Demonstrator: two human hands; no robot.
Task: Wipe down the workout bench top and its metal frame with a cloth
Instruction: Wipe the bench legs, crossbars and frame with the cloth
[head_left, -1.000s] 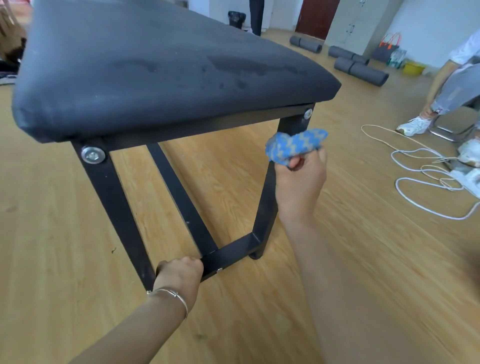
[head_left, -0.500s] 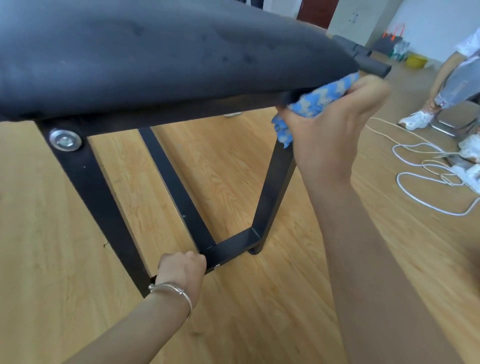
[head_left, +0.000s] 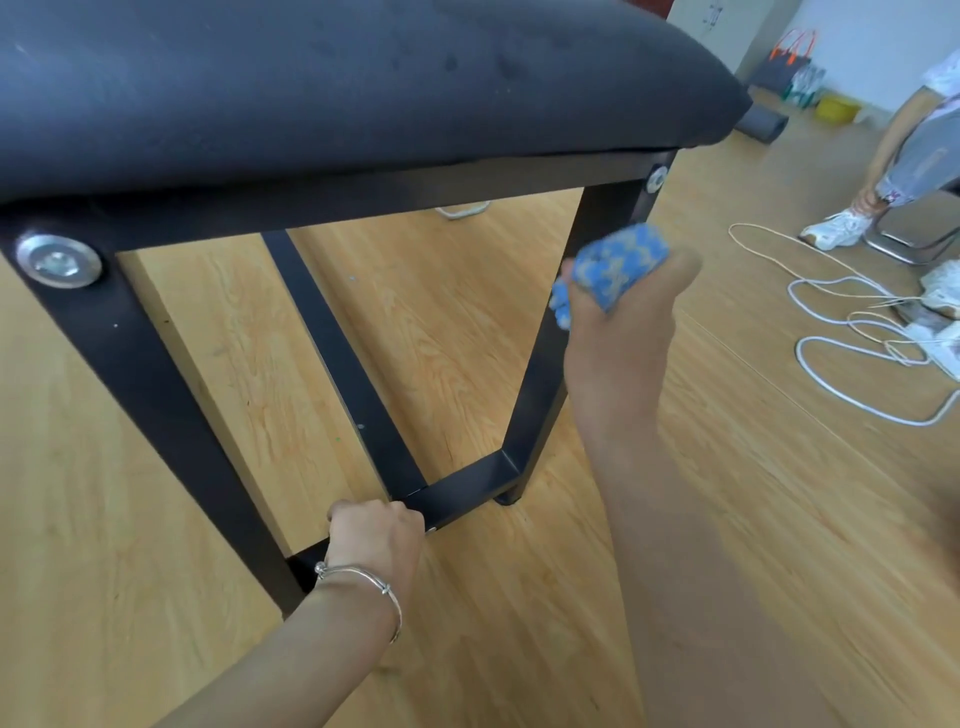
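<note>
The black padded bench top (head_left: 337, 78) fills the upper part of the view, with its black metal frame (head_left: 150, 384) below. My right hand (head_left: 618, 338) grips a bunched blue patterned cloth (head_left: 618, 265) and holds it against the upper part of the right leg (head_left: 540, 384), just under the silver bolt (head_left: 657, 178). My left hand (head_left: 376, 540), with a thin bracelet on the wrist, grips the low crossbar (head_left: 462, 491) near the floor, where the long bar (head_left: 337, 353) meets it.
A wooden floor lies all around. White and yellow cords (head_left: 852, 332) coil on the floor to the right. A seated person's leg and white shoe (head_left: 836, 231) are at the far right, with a rolled mat (head_left: 763, 124) and bags behind.
My right hand has slid the cloth down from under the bench top's corner onto the upper right leg. The left hand has stayed on the crossbar. The view has come closer.
</note>
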